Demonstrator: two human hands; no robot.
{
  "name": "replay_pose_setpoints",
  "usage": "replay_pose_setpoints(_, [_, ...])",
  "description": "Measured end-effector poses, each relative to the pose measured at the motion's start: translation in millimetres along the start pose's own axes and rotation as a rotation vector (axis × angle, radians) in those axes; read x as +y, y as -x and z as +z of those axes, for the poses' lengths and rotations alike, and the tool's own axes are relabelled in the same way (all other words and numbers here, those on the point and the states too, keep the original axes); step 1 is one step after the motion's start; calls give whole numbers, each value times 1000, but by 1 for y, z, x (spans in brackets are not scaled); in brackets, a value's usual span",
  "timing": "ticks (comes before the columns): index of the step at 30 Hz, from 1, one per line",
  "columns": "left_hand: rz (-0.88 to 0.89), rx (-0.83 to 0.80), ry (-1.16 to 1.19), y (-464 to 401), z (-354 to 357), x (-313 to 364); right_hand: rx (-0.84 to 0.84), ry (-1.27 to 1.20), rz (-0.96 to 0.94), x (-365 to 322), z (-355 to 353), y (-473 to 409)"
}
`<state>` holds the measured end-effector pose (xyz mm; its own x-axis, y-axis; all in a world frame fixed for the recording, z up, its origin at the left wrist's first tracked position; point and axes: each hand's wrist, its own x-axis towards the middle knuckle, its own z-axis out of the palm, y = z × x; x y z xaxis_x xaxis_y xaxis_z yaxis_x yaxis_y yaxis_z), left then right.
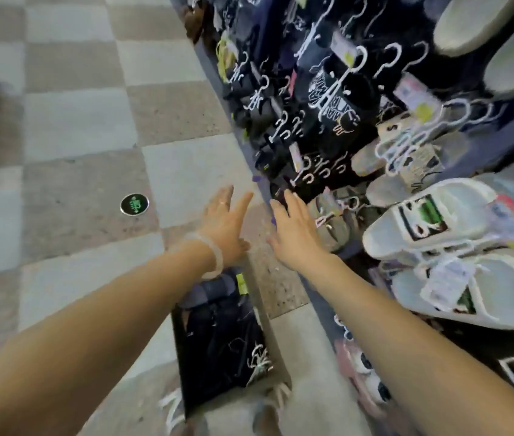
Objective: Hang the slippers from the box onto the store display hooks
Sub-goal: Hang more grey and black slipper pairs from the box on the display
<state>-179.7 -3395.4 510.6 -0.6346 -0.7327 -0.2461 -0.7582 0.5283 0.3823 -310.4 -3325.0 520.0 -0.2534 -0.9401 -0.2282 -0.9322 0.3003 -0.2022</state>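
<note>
From the head camera, a dark display rack (281, 99) crowded with black slippers on white plastic hangers (337, 99) runs up the right side, and everything else is placed against it. White slide sandals with green-and-black printed straps (428, 221) hang at its near right end, just beside the right forearm, and pale soles fill its upper right corner. At the foot of the rack, under both forearms, an open cardboard box (277, 350) holds dark slippers with white hangers (224, 335); the arms partly cover it. The left hand (227, 221), with a pale translucent bracelet on its wrist, reaches toward the rack's lower edge with fingers straight and spread, holding nothing. The right hand (293, 228) is likewise stretched flat with relaxed fingers; its fingertips lie at a black slipper low on the rack, though whether they touch it is unclear through the blur. Left of the rack, a floor of beige and grey checkered tiles (76, 121) carries a round black-and-green sticker (134, 204).
</note>
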Motion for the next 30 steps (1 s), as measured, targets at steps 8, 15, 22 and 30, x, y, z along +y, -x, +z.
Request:
replay_pose_setpoints(8, [-215, -201, 21, 10, 127, -114, -277, -43, -59, -24, 156, -46])
replay_pose_setpoints(15, [-376, -346, 118, 13, 283, -189, -483, -96, 113, 28, 324, -54])
replay_pose_setpoints(22, [-455, -581, 183, 25, 447, -210, -687, -123, 407, 109, 467, -29])
replay_pose_setpoints(30, [-492, -689, 210, 7, 573, -202, -865, -126, 346, 158, 584, -19])
